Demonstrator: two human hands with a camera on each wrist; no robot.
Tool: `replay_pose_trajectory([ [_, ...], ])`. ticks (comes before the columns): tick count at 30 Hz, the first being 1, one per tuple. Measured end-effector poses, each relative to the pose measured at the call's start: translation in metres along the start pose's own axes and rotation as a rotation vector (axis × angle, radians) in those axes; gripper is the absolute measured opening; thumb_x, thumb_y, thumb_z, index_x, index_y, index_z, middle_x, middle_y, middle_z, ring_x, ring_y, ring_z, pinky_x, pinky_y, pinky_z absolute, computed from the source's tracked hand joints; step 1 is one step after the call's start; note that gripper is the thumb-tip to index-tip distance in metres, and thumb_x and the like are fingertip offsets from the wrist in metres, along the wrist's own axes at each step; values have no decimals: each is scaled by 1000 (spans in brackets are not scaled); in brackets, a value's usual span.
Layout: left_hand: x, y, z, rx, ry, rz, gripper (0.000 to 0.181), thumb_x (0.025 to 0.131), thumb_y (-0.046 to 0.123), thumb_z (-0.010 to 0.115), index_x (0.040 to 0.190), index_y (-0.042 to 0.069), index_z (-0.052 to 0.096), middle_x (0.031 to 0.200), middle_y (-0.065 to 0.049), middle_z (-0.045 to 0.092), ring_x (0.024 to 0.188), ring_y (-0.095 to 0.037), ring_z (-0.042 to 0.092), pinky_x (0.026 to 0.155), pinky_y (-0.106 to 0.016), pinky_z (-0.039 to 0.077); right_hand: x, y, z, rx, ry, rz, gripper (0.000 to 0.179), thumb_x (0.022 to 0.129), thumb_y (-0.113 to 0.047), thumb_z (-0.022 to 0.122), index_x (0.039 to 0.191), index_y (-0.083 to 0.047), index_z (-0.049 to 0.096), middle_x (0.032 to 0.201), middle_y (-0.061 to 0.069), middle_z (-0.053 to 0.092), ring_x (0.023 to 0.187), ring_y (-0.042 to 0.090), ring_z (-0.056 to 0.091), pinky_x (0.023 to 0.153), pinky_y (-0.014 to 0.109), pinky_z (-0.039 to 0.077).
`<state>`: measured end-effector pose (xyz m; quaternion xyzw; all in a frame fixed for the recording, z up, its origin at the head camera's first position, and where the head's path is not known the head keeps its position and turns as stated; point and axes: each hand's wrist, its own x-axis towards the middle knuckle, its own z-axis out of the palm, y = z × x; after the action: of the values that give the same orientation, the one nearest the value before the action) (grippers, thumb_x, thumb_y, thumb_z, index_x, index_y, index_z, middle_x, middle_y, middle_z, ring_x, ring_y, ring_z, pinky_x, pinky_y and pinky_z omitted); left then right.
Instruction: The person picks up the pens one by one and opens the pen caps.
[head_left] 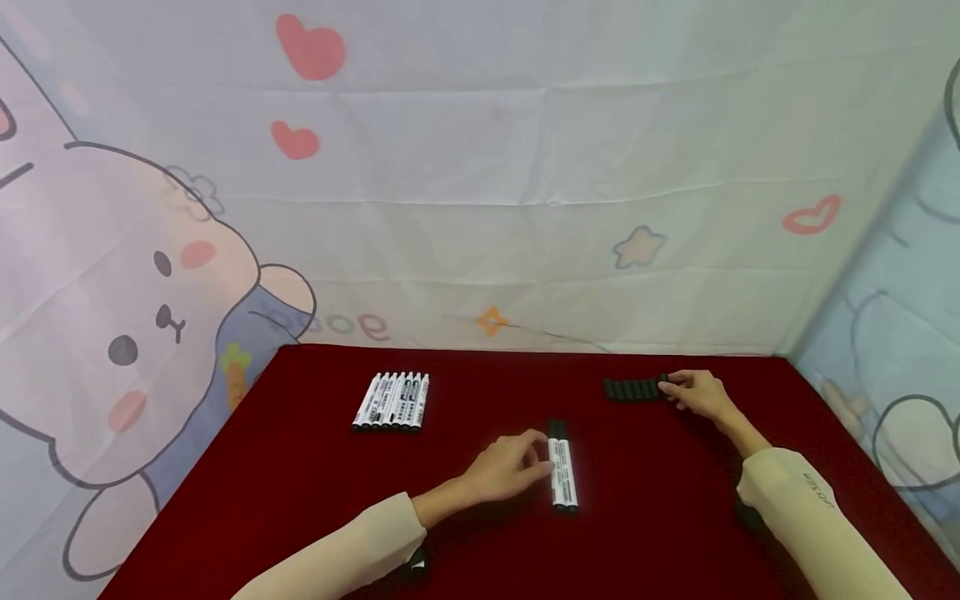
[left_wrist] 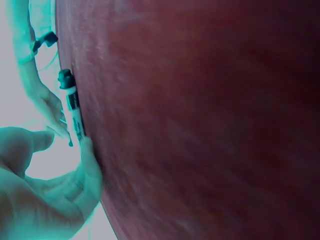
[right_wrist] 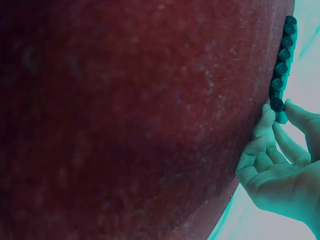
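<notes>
Two white markers with black caps (head_left: 562,473) lie side by side at the middle of the table. My left hand (head_left: 506,469) is at their left side, its thumb and fingers apart near the barrels; in the left wrist view a capped marker (left_wrist: 73,107) lies just past the fingertips. Toward the back right, several black marker caps (head_left: 630,390) form a row. My right hand (head_left: 699,393) pinches the end cap (right_wrist: 277,104) between thumb and finger, at the near end of the row in the right wrist view.
Several white markers without caps (head_left: 393,402) lie in a neat row at the back left. Dark red cloth (head_left: 300,500) covers the table. A printed curtain (head_left: 480,167) hangs behind it. A small dark object (head_left: 417,560) shows partly under the left sleeve.
</notes>
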<state>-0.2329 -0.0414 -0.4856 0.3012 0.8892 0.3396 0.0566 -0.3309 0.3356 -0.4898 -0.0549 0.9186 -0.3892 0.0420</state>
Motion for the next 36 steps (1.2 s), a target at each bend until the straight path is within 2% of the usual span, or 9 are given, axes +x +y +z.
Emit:
replay_pose_trajectory([
  [3,1,4,2,47,34,-42,43,99,29,66,132,2,60,87,-6,73,56,2,46,49,-15,39,3,0,3,5,3,2,55,105,-25,59,136,20,50,103,27,74,73,12,67,64,27,53],
  [6,2,6,6,82,39,-70,44,98,31,67,132,3,61,82,-1,72,54,1,44,45,-15,37,4,0,4,-3,-1,4,56,105,-26,59,135,21,50,101,26,74,73,12,67,65,28,54],
  [15,4,19,13,187,37,-85,42,95,32,72,126,5,64,72,6,63,52,1,45,42,-15,36,3,-1,2,-30,-19,10,53,106,-27,56,132,19,53,100,25,73,75,14,65,69,32,55],
  [21,5,23,16,231,51,-93,37,93,30,74,121,7,64,74,8,57,53,-1,43,43,-17,36,0,-4,0,-44,-27,4,51,108,-26,52,132,18,53,101,26,71,79,19,68,73,37,57],
  [30,10,25,20,264,76,-104,44,90,28,75,124,5,61,74,7,59,52,-2,45,43,-18,36,-8,-9,-8,-9,-34,-21,48,109,-24,49,135,17,50,100,24,71,74,13,67,61,29,55],
  [36,12,28,22,263,74,-132,45,87,28,76,122,6,60,72,8,57,51,-3,47,43,-19,38,-17,-12,-12,-29,-35,-48,49,109,-25,48,136,16,49,100,25,71,75,16,68,59,30,55],
])
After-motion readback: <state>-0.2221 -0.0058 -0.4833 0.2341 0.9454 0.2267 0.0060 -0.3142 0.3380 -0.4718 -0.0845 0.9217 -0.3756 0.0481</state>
